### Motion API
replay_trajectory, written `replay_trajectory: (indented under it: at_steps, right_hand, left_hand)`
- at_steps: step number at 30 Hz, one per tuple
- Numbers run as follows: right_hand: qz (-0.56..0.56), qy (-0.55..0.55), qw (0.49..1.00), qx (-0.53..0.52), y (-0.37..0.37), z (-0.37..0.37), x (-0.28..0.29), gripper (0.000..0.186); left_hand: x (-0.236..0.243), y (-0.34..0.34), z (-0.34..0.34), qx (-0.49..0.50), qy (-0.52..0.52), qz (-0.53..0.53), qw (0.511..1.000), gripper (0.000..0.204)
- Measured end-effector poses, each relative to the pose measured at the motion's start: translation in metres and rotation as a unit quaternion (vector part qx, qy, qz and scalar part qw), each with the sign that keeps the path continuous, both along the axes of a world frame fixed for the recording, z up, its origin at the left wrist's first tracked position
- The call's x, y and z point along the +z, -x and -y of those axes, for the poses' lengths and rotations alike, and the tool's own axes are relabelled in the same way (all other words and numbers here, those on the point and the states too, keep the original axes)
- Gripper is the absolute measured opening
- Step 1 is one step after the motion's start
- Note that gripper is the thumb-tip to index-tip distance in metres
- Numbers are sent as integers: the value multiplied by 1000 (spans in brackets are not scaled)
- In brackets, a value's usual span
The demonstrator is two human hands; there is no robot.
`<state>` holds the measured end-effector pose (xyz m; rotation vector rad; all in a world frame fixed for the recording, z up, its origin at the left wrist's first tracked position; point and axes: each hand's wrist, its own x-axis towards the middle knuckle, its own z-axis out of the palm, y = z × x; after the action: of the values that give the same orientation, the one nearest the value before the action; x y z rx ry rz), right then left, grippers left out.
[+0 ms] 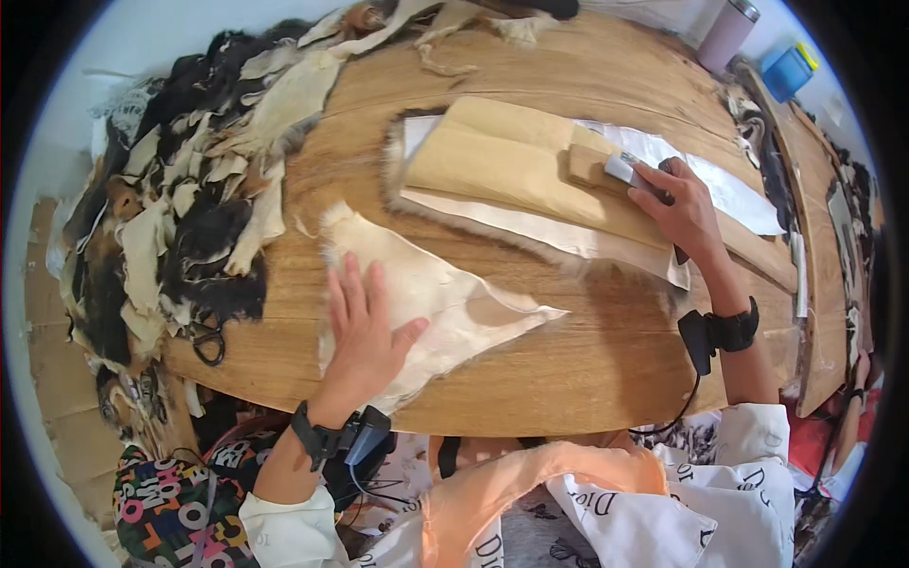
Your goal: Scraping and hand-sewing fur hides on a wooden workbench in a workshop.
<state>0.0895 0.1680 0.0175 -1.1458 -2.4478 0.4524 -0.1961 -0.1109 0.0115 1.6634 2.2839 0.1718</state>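
My left hand (358, 331) lies with its fingers spread on a pale piece of pelt (431, 275), skin side up, fur showing at its edge. This piece tapers to a point on the right and has a curved notch. My right hand (677, 208) is closed round a small tool (625, 171) with a silver-grey end and dark parts; its exact kind is partly hidden by the fingers. Against the tool's end sits a wooden block (587, 165), on a tan paper pattern (502, 147). Beneath the pattern are white sheets and a larger fur-edged pelt (511, 220).
Black, brown and cream pelt scraps (208, 161) are heaped along the left of the wooden table (606, 369). Black scissor handles (208, 343) stick out below the heap. A pink flask (727, 36) and a blue container with a yellow lid (791, 72) stand far right. Another person's arm (850, 417) shows at right.
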Motion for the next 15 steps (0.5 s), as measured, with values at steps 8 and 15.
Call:
replay_trajectory:
  at_steps: [8,15]
  right_hand:
    - [-42,-113,987,104,4,19,-6,24]
    - [-61,64,950,298,45,109,-18,19]
  left_hand:
    - [-2,9,-37,-41,3,-100,994,72]
    - [-10,11,-41,-46,-16,-47,998,70]
